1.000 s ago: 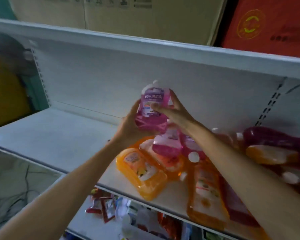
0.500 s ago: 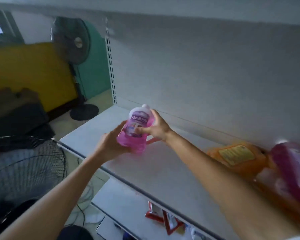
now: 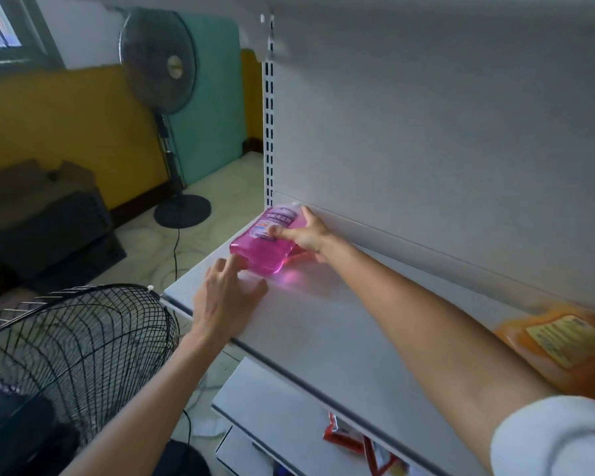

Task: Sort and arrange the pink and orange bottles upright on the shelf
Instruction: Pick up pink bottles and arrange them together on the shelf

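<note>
A pink bottle [image 3: 261, 249] with a purple label stands at the far left end of the white shelf [image 3: 323, 324], close to the back panel. My right hand [image 3: 303, 233] grips it around the upper part, thumb across the label. My left hand [image 3: 225, 293] is just in front of the bottle with fingers spread; its fingertips are at the bottle's lower edge. An orange bottle [image 3: 564, 348] lies on its side at the right edge of the shelf, partly behind my right arm.
A slotted upright [image 3: 268, 132] marks the shelf's left end. A wire fan guard [image 3: 79, 348] sits low at the left, a standing fan [image 3: 165, 108] stands further back. A lower shelf [image 3: 282, 407] holds red packets [image 3: 344, 438].
Both hands carried the pink bottle from the pile at the right to the shelf's left end and set it down. My left hand has let go and now has its fingers spread.
</note>
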